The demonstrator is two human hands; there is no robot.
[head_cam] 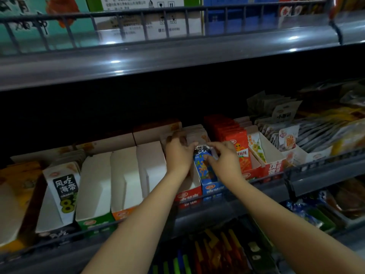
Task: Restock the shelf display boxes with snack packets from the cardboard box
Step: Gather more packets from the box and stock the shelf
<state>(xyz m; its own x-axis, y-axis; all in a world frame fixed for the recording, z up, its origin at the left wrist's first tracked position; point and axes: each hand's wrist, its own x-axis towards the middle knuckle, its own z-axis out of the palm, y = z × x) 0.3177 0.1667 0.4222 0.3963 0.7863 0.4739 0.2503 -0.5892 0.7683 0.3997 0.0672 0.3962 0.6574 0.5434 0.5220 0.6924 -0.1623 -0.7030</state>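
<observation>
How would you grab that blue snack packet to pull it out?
Pinch the blue snack packet by its top edge, coming from above. It stands upright, squeezed between the red packets and a display box wall, so only the top sticks out free.

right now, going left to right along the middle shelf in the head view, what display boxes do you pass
Black-and-white seaweed box → green-fronted box → orange-fronted box → red-fronted box under the left hand → blue box with the blue packet the right hand holds → red packets box.
</observation>
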